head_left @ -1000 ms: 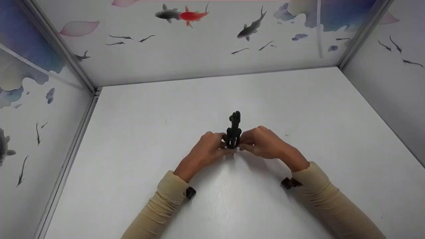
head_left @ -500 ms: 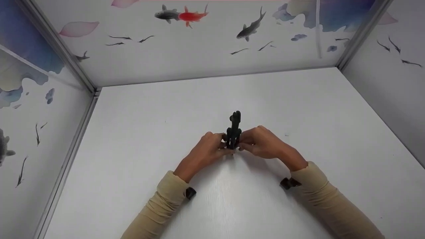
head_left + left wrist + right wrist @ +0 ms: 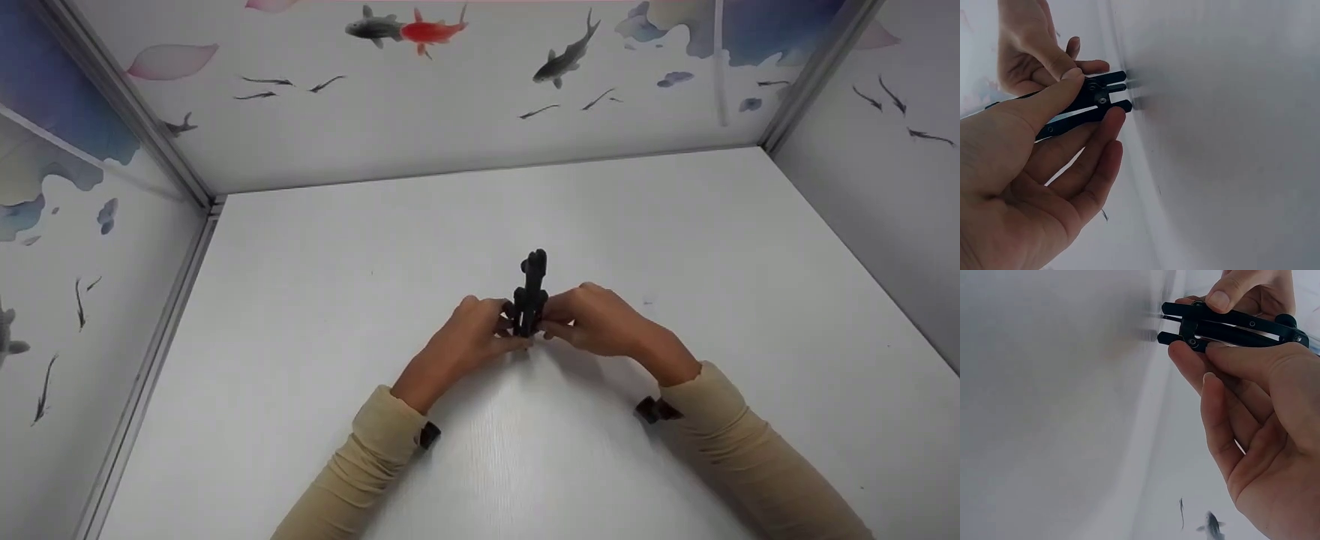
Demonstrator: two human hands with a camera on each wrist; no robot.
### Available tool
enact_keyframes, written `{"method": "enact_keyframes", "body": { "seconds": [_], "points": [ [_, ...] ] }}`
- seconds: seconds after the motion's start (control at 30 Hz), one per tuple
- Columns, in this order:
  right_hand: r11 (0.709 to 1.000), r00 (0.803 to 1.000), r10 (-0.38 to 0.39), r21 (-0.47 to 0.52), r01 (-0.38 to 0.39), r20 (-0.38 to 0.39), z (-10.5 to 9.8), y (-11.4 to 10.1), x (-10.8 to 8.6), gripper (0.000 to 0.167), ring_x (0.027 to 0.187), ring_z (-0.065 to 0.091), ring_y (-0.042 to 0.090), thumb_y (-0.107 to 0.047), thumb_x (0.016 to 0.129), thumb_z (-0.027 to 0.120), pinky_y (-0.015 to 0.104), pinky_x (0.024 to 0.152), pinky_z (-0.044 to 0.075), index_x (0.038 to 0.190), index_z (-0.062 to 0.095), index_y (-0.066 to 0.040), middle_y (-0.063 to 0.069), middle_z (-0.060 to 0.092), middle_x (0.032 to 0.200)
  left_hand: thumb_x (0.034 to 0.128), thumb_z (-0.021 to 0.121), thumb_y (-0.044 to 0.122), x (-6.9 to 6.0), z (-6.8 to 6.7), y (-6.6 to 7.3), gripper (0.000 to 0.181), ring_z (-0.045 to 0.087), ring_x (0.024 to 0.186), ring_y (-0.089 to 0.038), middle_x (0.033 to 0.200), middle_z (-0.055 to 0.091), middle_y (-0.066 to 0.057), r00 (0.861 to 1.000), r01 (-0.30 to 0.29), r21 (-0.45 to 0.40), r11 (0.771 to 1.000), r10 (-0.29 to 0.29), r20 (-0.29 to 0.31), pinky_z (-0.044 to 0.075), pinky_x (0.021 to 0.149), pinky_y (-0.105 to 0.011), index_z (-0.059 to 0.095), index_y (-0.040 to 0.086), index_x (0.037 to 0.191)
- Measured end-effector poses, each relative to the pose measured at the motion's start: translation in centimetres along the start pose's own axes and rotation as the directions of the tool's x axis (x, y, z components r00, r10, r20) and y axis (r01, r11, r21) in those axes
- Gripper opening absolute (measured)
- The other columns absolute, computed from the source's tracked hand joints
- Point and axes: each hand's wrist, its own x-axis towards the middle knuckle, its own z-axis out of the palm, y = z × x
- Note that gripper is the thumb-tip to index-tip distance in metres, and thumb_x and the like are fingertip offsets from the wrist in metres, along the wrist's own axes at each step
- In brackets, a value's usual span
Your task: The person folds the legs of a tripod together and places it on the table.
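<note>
A small black tripod [image 3: 533, 281] stands upright at the middle of the table, its legs close together and their ends at or just above the white surface. My left hand [image 3: 474, 334] pinches its lower part from the left, with thumb and fingers near the leg ends in the left wrist view. From the right, my right hand [image 3: 596, 322] pinches the legs at the same height. Hinged braces and screws on the tripod [image 3: 1235, 329] show in the right wrist view. Fingers partly hide its lower part in the head view.
The white table [image 3: 337, 247] is bounded by a back panel [image 3: 450, 135] and side panels printed with fish and petals. Grey metal posts [image 3: 180, 161] stand at the back corners. Small dark wrist cameras [image 3: 427, 435] sit beneath both sleeves.
</note>
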Motion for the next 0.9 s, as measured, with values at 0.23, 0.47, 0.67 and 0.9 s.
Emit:
{"method": "enact_keyframes", "body": {
  "seconds": [0.23,0.47,0.67,0.9],
  "points": [
    [0.999,0.999,-0.038,0.002,0.038,0.028,0.2,0.3,0.1,0.019,0.096,0.081,0.014,-0.012,0.103,0.075,0.035,0.085,0.065,0.118,0.084,-0.018,-0.004,0.084,0.109,0.0902,0.089,0.045,-0.8,-1.7,0.9,0.077,0.069,0.128,-0.030,0.137,0.075,-0.013,0.996,0.071,-0.050,0.996,-0.073,-0.042,0.058,0.105,-0.047,0.060,0.013,0.154],
    [1.000,0.999,-0.024,0.007,0.024,0.041,0.4,0.3,0.2,0.019,0.094,0.080,0.014,-0.012,0.102,0.076,0.037,0.085,0.065,0.119,0.084,-0.018,-0.004,0.084,0.109,0.0988,0.080,0.042,-0.6,-2.7,2.1,0.068,0.071,0.127,-0.016,0.135,0.075,-0.003,0.898,-0.225,-0.030,0.974,0.196,-0.394,0.056,0.111,-0.039,0.056,0.017,0.157],
    [1.000,0.999,-0.009,-0.008,0.009,0.042,0.6,0.2,0.3,0.016,0.092,0.078,0.011,-0.014,0.103,0.076,0.037,0.084,0.064,0.114,0.084,-0.020,-0.006,0.084,0.105,0.1036,0.076,0.027,-0.6,-2.4,3.0,0.044,0.070,0.112,-0.012,0.121,0.071,-0.001,0.811,-0.359,0.003,0.933,0.314,-0.493,0.059,0.099,-0.029,0.067,0.015,0.145],
    [0.999,0.999,-0.011,-0.031,0.012,0.039,0.6,0.3,0.2,0.013,0.091,0.078,0.009,-0.019,0.103,0.076,0.036,0.083,0.064,0.113,0.084,-0.022,-0.008,0.084,0.103,0.1021,0.078,0.021,-0.8,-2.8,3.4,0.033,0.071,0.107,-0.014,0.120,0.073,-0.001,0.792,-0.383,0.001,0.924,0.329,-0.514,0.060,0.095,-0.031,0.073,0.013,0.134]
  ]
}}
